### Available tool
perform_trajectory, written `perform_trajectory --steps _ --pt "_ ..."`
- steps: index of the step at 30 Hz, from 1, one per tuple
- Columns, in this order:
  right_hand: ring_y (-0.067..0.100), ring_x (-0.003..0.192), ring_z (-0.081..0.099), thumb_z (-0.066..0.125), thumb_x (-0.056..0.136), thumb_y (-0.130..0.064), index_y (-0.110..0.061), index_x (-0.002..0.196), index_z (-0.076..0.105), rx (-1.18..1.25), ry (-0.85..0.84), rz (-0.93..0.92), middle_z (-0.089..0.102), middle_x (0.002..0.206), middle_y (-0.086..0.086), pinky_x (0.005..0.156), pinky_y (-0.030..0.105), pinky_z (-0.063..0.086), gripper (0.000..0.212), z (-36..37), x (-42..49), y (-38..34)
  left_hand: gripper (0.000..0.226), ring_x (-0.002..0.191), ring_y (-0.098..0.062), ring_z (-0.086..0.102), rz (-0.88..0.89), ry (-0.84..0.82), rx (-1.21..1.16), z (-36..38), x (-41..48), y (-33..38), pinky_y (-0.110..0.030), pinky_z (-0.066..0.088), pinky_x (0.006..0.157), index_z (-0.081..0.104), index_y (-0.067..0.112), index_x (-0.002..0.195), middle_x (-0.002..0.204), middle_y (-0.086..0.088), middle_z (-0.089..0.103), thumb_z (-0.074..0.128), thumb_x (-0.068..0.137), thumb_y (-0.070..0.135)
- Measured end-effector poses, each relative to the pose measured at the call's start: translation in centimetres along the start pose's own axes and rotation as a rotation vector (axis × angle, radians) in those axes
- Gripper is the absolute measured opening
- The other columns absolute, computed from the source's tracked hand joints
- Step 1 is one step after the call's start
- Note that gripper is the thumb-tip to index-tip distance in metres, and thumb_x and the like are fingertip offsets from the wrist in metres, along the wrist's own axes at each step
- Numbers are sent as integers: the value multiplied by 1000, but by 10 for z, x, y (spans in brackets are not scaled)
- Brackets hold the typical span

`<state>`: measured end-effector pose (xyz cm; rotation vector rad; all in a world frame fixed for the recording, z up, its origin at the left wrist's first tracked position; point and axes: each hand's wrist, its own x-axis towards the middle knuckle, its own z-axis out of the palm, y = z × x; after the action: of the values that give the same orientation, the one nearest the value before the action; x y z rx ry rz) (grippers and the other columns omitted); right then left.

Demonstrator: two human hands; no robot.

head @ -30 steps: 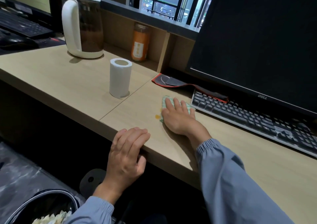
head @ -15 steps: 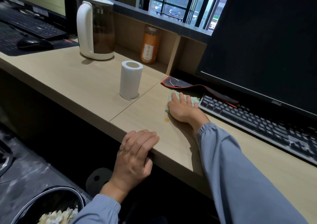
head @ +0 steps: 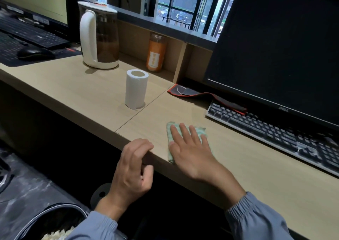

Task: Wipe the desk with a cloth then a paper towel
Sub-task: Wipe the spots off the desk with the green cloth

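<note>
A pale green cloth (head: 199, 130) lies flat on the light wooden desk (head: 73, 85), close to its front edge. My right hand (head: 190, 151) presses down on the cloth with fingers spread, covering most of it. My left hand (head: 134, 168) curls its fingers over the desk's front edge, just left of the cloth, holding nothing else. A white paper towel roll (head: 136, 90) stands upright on the desk, behind and left of both hands. No orange spot shows on the wood beside the cloth.
A keyboard (head: 275, 131) and a large dark monitor (head: 278, 47) fill the right. A red-edged mouse pad (head: 192, 92) lies behind. A kettle (head: 99, 37) and an orange jar (head: 156, 52) stand at the back. A bin (head: 53, 223) sits below left.
My right hand has dragged the cloth from beside the keyboard back toward the desk's front edge, over the small orange spot, which no longer shows. My left hand stays on the edge.
</note>
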<state>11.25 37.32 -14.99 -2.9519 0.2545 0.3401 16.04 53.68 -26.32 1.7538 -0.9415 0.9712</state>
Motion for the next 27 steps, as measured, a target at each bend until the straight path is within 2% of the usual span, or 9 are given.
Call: perform_trajectory --steps 5,8,10,12,15,20,27 --pt "21 153 -26 7 107 -44 -34 161 -14 42 -3 9 -23 168 -5 123 50 -14 58 -10 34 4 45 107 -31 60 -108 24 -33 -15 26 -13 -51 53 90 57 3 118 119 -11 60 44 75 1" --pt "23 154 -23 8 106 -44 -32 161 -11 64 19 45 -20 169 -3 123 51 -14 59 -19 69 10 27 99 -29 58 -170 20 124 -21 51 -25 -41 45 91 63 3 108 106 -11 64 47 87 9" --pt "24 155 -21 9 106 -42 -32 162 -8 76 26 82 -18 170 -2 123 51 -13 60 -26 91 13 28 95 -26 55 -240 0 193 -23 65 -37 -34 39 89 65 4 102 98 -8 64 43 97 21" --pt "24 155 -19 11 105 -42 -32 162 -6 87 25 109 -16 170 -2 123 51 -12 60 -34 111 14 31 93 -25 53 -289 -24 198 -23 70 -49 -35 40 86 64 7 98 95 -6 61 39 101 25" --pt "22 155 -18 12 106 -43 -33 162 -4 94 19 99 -14 170 -3 123 51 -12 60 -43 134 14 29 88 -25 55 -320 9 206 -20 62 -59 -39 42 82 64 9 97 91 -2 63 38 98 20" --pt "22 156 -17 14 106 -43 -35 162 -2 90 3 66 -14 170 -5 124 51 -11 59 -48 157 7 29 84 -21 53 -324 40 214 -16 57 -62 -33 33 80 66 10 99 88 1 65 38 92 19" --pt "23 155 -18 12 105 -43 -34 162 -4 65 11 64 -15 170 -4 123 54 -12 60 -43 155 -4 30 81 -22 51 -319 11 203 -17 58 -63 -37 35 76 65 10 99 87 0 65 38 91 20"
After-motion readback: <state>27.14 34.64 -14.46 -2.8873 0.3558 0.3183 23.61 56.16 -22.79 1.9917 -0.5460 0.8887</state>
